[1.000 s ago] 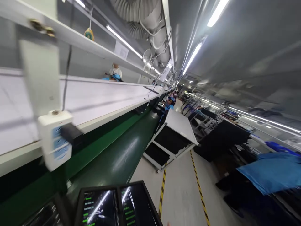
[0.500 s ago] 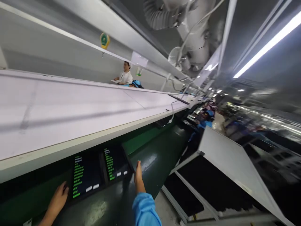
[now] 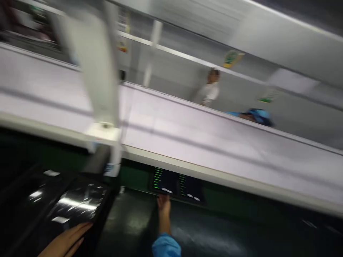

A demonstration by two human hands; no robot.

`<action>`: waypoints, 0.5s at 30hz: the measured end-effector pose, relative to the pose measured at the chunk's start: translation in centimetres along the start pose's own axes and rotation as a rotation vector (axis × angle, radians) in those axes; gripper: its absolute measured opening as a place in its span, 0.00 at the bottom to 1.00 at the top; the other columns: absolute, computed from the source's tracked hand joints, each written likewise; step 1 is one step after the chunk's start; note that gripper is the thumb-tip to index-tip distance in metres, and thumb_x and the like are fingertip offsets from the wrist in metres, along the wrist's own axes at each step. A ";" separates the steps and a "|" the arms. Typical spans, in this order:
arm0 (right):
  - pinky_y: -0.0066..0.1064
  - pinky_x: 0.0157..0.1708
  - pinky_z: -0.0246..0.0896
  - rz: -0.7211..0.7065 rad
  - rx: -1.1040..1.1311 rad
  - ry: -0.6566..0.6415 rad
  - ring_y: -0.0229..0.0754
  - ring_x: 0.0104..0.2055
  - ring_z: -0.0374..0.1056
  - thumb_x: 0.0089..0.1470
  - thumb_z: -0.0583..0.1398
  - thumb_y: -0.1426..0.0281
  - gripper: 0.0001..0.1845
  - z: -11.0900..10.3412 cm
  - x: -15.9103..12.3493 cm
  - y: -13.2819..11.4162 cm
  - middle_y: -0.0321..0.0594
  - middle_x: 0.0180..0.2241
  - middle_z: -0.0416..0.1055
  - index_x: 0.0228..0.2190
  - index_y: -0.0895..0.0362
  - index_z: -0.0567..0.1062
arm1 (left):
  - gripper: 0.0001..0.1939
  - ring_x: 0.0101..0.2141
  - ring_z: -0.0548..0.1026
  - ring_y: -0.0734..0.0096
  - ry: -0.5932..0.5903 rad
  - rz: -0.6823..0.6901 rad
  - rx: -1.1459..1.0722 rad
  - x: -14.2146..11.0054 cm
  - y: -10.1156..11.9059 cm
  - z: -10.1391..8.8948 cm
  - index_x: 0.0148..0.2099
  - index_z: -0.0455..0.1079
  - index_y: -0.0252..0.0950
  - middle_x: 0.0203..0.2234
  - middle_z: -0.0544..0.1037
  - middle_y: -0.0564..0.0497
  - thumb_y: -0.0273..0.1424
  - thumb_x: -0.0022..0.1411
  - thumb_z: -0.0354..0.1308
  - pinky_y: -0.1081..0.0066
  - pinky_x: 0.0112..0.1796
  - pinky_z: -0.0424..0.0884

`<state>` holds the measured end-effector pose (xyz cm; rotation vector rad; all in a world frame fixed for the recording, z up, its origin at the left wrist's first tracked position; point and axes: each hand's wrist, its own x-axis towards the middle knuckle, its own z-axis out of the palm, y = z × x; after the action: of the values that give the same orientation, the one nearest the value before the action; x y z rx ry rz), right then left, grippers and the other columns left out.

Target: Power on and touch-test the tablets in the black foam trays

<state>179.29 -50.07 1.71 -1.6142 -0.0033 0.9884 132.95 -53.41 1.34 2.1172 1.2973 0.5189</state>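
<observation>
Two dark screens with green text lines, a left screen (image 3: 173,180) and a right screen (image 3: 197,187), lie side by side on the dark green surface below the white shelf. My right hand (image 3: 164,204), in a blue sleeve, reaches to the near edge of the left screen. Its fingers point forward and look spread, though blurred; whether they touch the edge I cannot tell. At the lower left my left hand (image 3: 66,240) has its fingers stretched out along the near right edge of a glossy black panel (image 3: 77,205) with small white labels. Nothing shows in its fingers.
A long white shelf (image 3: 193,141) runs across above the dark green surface (image 3: 214,232). A pale upright post (image 3: 100,71) stands on the left with a white bracket (image 3: 104,132) at its foot. Beyond the shelf are a person in white (image 3: 211,91) and someone in blue (image 3: 258,116).
The view has swung left, bringing the post and black panel into sight. My left hand has gone from beside the screens to that panel; my right hand from their right side to their near edge.
</observation>
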 end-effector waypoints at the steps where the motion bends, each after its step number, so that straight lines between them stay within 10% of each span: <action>1: 0.47 0.50 0.66 0.009 -0.027 -0.038 0.52 0.58 0.69 0.53 0.43 0.47 0.30 1.1 0.2 -0.7 0.50 0.47 0.76 0.40 0.50 0.73 | 0.29 0.53 0.74 0.59 0.005 -0.063 -0.019 -0.8 -0.7 -3.3 0.57 0.61 0.77 0.54 0.74 0.64 0.41 0.54 0.55 0.58 0.53 0.74; 7: 0.50 0.46 0.69 -0.145 -0.099 0.030 0.60 0.50 0.74 0.42 0.55 0.45 0.27 7.0 -5.3 4.7 0.50 0.40 0.78 0.35 0.52 0.74 | 0.23 0.51 0.76 0.56 0.242 -0.312 0.155 1.9 -8.4 -19.3 0.53 0.75 0.45 0.49 0.79 0.46 0.44 0.66 0.45 0.56 0.55 0.71; 10: 0.46 0.53 0.65 -0.367 -0.279 0.005 0.59 0.53 0.70 0.44 0.60 0.46 0.28 12.0 -14.4 9.5 0.51 0.45 0.77 0.36 0.55 0.78 | 0.22 0.54 0.73 0.56 0.171 -0.195 0.222 6.7 -12.4 -21.1 0.53 0.74 0.38 0.51 0.77 0.44 0.40 0.66 0.45 0.55 0.58 0.67; 15: 0.47 0.65 0.49 -0.572 -0.655 -0.129 0.57 0.67 0.53 0.54 0.58 0.51 0.26 22.2 -24.4 15.5 0.49 0.64 0.60 0.47 0.54 0.78 | 0.21 0.56 0.69 0.54 0.016 -0.036 0.211 13.2 -15.6 -19.0 0.55 0.73 0.38 0.53 0.76 0.43 0.36 0.64 0.48 0.52 0.58 0.64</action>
<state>142.97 -49.23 4.41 -1.9606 -0.9088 0.6609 117.10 -30.78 5.37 2.2585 1.4517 0.3997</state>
